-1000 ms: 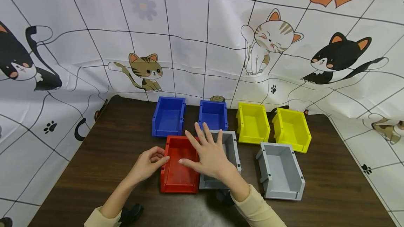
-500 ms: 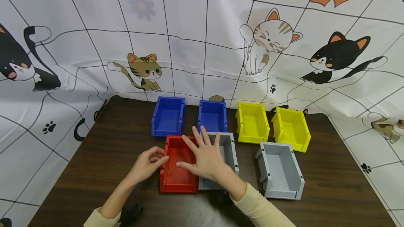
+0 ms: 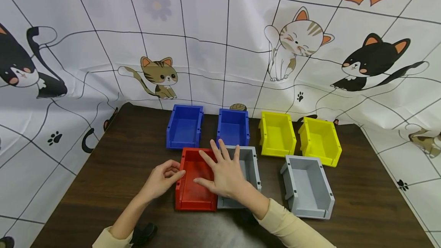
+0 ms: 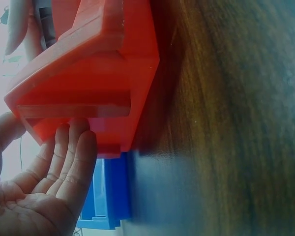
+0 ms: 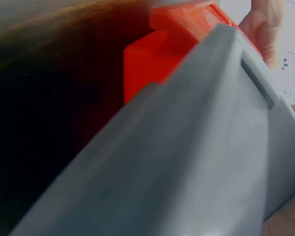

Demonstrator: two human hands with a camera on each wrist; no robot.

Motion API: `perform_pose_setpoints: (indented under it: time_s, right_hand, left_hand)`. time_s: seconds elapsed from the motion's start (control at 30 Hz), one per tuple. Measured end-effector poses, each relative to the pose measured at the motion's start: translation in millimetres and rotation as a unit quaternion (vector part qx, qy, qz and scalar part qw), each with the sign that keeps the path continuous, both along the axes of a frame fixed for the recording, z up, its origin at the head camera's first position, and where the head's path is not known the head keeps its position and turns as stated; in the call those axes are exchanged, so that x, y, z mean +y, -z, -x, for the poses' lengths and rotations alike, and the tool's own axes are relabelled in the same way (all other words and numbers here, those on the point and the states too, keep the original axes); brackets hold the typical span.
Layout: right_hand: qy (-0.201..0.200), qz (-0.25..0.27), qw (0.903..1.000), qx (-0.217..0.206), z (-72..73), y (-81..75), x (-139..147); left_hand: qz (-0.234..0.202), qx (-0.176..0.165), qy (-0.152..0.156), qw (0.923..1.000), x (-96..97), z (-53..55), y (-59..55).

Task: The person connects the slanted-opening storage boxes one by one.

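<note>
- Easing slightly nearer over the past second: middle grey bin (image 3: pixel 250 165) and right hand (image 3: pixel 224 173), its fingers splayed wide over both bins.
- Red bin (image 3: pixel 194 194) sits just beside that grey one on the tabletop (image 3: pixel 96 171).
- Left hand (image 3: pixel 163 177) pinches the red bin's left rim.

Red bin (image 4: pixel 103 73): fills my upper left and centre.
Left hand (image 4: pixel 49 184): lower left; I see thumb and fingers gripping the bin's edge.
Blue bin (image 4: pixel 107 191): bottom, left of centre.
Wooden table (image 4: pixel 231 118): my right half.
Right hand (image 4: pixel 18 24): partly, upper left corner.
</note>
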State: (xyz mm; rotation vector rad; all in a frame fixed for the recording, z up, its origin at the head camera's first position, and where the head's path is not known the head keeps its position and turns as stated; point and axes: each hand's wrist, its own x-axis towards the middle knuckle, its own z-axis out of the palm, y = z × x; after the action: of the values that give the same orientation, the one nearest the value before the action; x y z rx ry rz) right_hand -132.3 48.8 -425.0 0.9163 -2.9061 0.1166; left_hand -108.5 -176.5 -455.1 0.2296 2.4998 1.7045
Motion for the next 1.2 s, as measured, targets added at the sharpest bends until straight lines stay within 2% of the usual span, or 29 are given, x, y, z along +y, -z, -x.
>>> perform_pose_setpoints:
  time_s: [0.3,0.53,0.67,0.9,1.0,1.2]
  right_hand:
    - [-0.010,0.014,0.9998,0.004,-0.6,17.5,0]
    - [-0.014,0.059,0.9982,-0.004,-1.7,21.4,1]
    - [-0.014,0.064,0.9978,-0.011,-1.3,22.0,1]
    - [-0.020,0.028,0.9988,-0.036,3.1,16.5,-1]
    - [-0.024,0.028,0.9986,-0.038,5.1,12.0,1]
    - [-0.014,0.079,0.9965,-0.025,5.9,-5.5,12]
  left_hand:
    - [-0.009,0.004,-0.002,1.0000,-0.4,-1.5,-1.9]
    - [-0.006,0.015,0.011,0.9998,-1.2,-0.4,2.0]
    - [-0.007,0.022,0.013,0.9997,-0.9,-0.9,2.1]
    - [0.001,0.013,0.007,0.9999,-3.1,0.1,-1.4]
    - [0.005,0.007,0.004,1.0000,-2.9,0.1,-1.5]
    - [0.004,0.001,0.003,1.0000,-0.4,-0.4,-1.8]
